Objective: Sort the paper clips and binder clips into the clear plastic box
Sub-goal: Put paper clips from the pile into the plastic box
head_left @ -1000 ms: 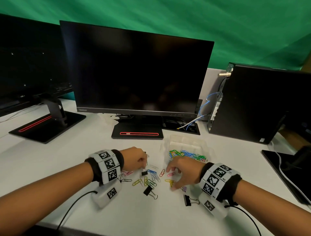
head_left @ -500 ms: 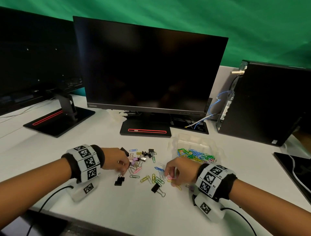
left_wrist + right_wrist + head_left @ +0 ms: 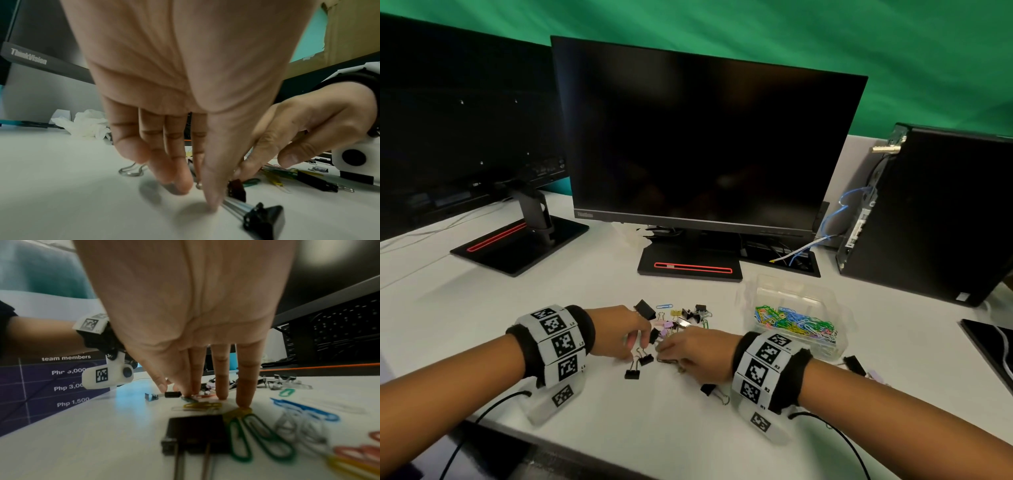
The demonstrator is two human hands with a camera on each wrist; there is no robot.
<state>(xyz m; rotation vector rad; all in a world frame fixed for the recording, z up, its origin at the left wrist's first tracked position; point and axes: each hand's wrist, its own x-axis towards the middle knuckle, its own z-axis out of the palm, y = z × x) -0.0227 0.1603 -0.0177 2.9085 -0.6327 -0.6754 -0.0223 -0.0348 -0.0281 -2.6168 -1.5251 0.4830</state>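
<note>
Clear plastic box (image 3: 839, 346): one, right of hands, holding multicoloured paper clips (image 3: 796, 320). Black binder clips (image 3: 639, 360): several loose on desk. Left hand (image 3: 619, 330) fingers extended, fingertips down; right hand (image 3: 697, 353) fingers straight, pressing clips.

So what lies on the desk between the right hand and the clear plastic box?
Head view: bare white desk between the right hand and the clear plastic box; the wristband partly hides that stretch.

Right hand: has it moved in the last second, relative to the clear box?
Yes. The right hand has shifted left, away from the clear plastic box. It is now in front of the monitor base, close to the left hand.
</note>
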